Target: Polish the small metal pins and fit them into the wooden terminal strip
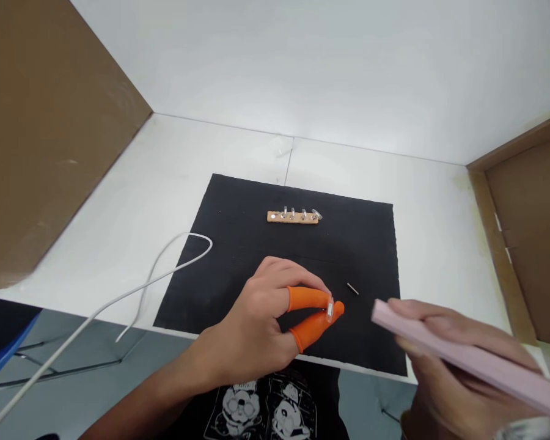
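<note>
White tabletop against a plain white wall, with a brown cardboard panel standing along the left edge and another brown panel over on the right. Going left to right: a thin white cable loops across the table and just laps onto the corner of a black mat laid out in the middle. Toward the far side of the mat sits a small tan strip board with a row of little clear parts standing up on it.

Closer in, the left hand hovers over the mat, thumb and index wearing orange finger cots and pinching a tiny clear part between the tips; the other fingers are curled under. Just right of that, a small dark pin lies loose on the mat, not touching anything.

The right hand comes in from the lower right, fingers wrapped around a pink flat tool whose end points toward the pinched part, near but apart. It's blurry, so can't tell what tool exactly.
</note>
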Tool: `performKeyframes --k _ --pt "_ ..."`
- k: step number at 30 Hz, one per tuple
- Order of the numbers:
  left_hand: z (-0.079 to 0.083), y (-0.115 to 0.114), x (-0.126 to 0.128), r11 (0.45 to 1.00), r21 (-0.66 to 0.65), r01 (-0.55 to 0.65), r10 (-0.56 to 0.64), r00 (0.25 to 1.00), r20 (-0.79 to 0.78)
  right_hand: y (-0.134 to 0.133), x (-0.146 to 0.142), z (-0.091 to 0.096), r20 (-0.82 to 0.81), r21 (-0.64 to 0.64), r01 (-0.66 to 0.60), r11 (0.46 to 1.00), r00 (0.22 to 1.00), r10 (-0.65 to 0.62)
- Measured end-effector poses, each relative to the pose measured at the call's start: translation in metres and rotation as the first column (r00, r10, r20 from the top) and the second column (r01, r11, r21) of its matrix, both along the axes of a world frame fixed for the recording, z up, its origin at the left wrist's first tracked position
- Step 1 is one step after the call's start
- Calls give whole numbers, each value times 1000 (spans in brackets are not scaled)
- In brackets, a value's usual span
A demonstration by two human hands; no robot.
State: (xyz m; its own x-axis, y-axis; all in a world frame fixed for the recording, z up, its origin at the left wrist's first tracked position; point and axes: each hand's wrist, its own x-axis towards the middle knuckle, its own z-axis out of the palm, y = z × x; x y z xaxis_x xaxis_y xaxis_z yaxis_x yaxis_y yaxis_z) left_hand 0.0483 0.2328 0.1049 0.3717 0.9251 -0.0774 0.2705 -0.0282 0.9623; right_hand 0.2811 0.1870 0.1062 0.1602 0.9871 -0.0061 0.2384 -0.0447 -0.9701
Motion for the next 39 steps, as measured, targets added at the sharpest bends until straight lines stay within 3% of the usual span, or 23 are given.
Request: performKeyframes --k 3,9,12,15,18,22,25,32,39 --pt "-4 1 1 1000 -12 -5 5 1000 4 0 -5 -5 11 -1 81 997 997 -81" --pt "-11 7 4 1000 -13 10 -10 1000 10 -2 -20 -1 -9 -23 -97 995 995 97" --pt "-18 12 0 1000 7 -10 11 999 -50 -5 -5 -8 -7 -58 -56 997 998 55" --pt "-40 18 -16 991 84 -102 118 968 -221 -8 10 -21 -18 -96 53 994 998 -54" --pt "-75 26 -40 970 122 -209 241 881 -408 -12 12 -34 -22 -117 108 987 993 -112" --pt "-115 40 -67 984 85 -156 178 856 -486 -14 5 -45 -25 -155 165 974 985 -171" --pt "-129 50 -75 994 33 -109 109 841 -530 -15 3 -48 -13 -195 202 960 978 -209" --pt "-138 62 -77 997 -73 -40 -7 834 -552 -11 1 -53 23 -171 219 960 976 -219" --pt "-129 64 -79 990 -135 -39 -35 860 -509 -9 -9 -51 72 -232 275 933 961 -266"
